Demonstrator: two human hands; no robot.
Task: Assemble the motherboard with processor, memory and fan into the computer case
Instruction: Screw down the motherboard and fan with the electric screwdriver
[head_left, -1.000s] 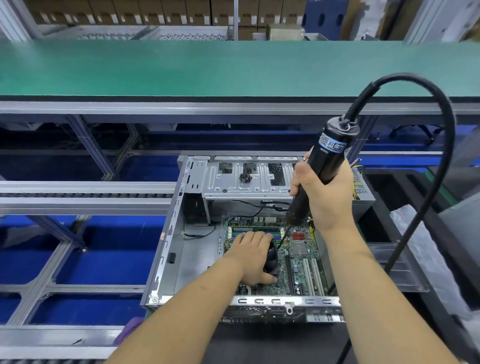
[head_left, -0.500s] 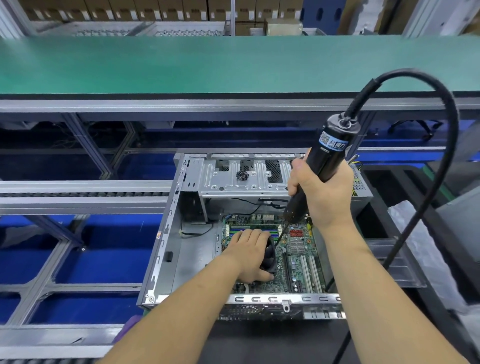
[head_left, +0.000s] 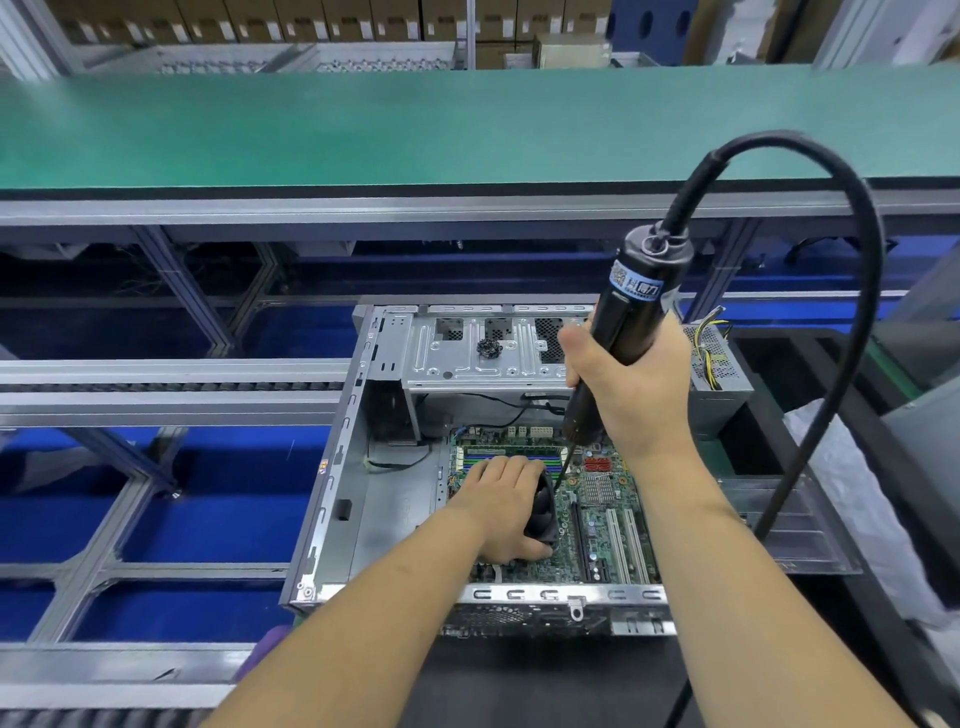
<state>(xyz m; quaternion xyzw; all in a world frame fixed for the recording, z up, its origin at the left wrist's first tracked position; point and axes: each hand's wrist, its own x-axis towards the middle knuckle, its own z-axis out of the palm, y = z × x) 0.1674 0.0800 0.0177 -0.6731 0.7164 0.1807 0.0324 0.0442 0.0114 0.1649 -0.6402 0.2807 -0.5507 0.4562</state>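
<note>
An open grey computer case (head_left: 332, 499) lies flat in front of me with a green motherboard (head_left: 608, 525) inside it. My left hand (head_left: 501, 512) rests on top of the black fan (head_left: 543, 512) on the board, fingers curled over it and thumb at its near side. My right hand (head_left: 631, 389) grips a black electric screwdriver (head_left: 631, 306). Its thin bit points down to the board at the fan's far right corner. Memory sticks (head_left: 511, 457) lie just beyond my left fingers. The processor is hidden under the fan.
The screwdriver's thick black cable (head_left: 857, 291) loops up and down to the right. A drive cage (head_left: 493, 348) spans the case's far end, with a power supply (head_left: 719, 364) at its right. A green conveyor belt (head_left: 415, 124) runs across behind, roller rails (head_left: 171, 384) to the left.
The screwdriver has tilted slightly more upright and its bit stays at the fan's far right corner. My left hand stays on the fan.
</note>
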